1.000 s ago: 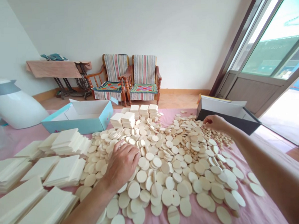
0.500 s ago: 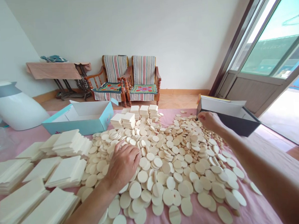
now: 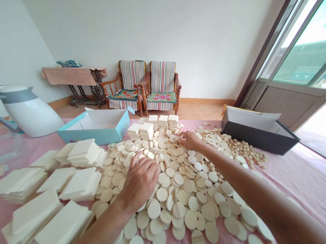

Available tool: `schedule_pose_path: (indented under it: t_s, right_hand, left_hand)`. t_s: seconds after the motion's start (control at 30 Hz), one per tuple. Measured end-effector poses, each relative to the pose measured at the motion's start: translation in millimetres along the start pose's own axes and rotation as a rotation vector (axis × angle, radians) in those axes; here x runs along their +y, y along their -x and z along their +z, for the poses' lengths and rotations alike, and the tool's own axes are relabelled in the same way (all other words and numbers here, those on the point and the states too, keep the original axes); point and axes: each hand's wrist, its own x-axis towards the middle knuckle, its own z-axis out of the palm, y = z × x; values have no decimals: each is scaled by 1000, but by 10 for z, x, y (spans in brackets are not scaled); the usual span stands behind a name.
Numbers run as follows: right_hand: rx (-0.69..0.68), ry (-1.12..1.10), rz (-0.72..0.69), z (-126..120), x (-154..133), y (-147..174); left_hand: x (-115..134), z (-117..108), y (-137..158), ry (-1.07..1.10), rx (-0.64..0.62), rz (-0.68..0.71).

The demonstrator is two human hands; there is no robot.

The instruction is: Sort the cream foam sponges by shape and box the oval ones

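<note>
Wooden discs [image 3: 179, 210] heaped centre. Left hand [image 3: 140, 177] on heap's left side, fingers curled; can't tell if grasping. Right hand [image 3: 190, 140] at far side, fingertips by discs, grip unclear. Square tiles [image 3: 81, 152] stacked left; black box [image 3: 258, 134] far right.

- Right hand [image 3: 190, 140] shifted inward: away from black box [image 3: 256, 137], now at far-middle of wooden discs [image 3: 179, 210], near small tile stacks [image 3: 146, 130].
- Right forearm [image 3: 237, 176] followed — now slants across discs.
- Bead heap [image 3: 246, 150] more exposed.
- Camera swung left — jug [image 3: 33, 114] handle [image 3: 8, 125] now in frame.
</note>
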Motion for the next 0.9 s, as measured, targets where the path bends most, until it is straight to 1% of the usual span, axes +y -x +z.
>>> schedule_pose_path:
  t_s: [0.07, 0.13, 0.17, 0.27, 0.3, 0.33, 0.37, 0.43, 0.47, 0.53, 0.6, 0.63, 0.67, 0.7, 0.8, 0.9]
  right_hand:
    - [0, -47, 27, 12, 2, 19]
    - [-17, -99, 4, -28, 9, 51]
    - [-63, -143, -37, -65, 22, 65]
    - [-317, -358, -222, -196, 121, 51]
    - [-350, -418, -259, -227, 174, 17]
    - [-323, -443, -263, -245, 230, -32]
    - [-245, -417, -220, -247, 287, -95]
    - [-51, -271, -69, -205, 379, -246]
    - [11, -194, -6, -168, 407, -326]
    - [44, -112, 47, -79, 421, -470]
    - [26, -113, 37, 9, 392, -582]
    - [14, -113, 36, 49, 370, -623]
    - [1, -111, 39, 85, 349, -656]
    - [-10, -109, 48, 117, 331, -680]
    - [-13, -92, 78, 184, 311, -718]
    - [12, -77, 76, 207, 327, -725]
  left_hand:
    - [-2, 0, -3, 2, 11, -1]
    - [5, -13, -8, 7, 20, -9]
    - [15, -28, -12, 11, 23, -12]
    - [88, -107, -40, 24, 8, -22]
    - [124, -142, -58, 28, -10, -21]
    - [165, -178, -83, 28, -39, -17]
    - [205, -210, -116, 26, -78, -8]
    - [277, -250, -215, 11, -175, 22]
    - [302, -253, -282, -1, -225, 37]
    - [321, -218, -452, -35, -314, 56]
    - [298, -128, -665, -79, -390, 53]
    - [274, -64, -782, -98, -437, 38]
    - [244, 12, -900, -106, -512, 13]
    - [210, 99, -1015, -110, -546, -4]
    - [108, 405, -1308, -108, -585, -44]
    - [30, 709, -1478, -102, -602, -72]
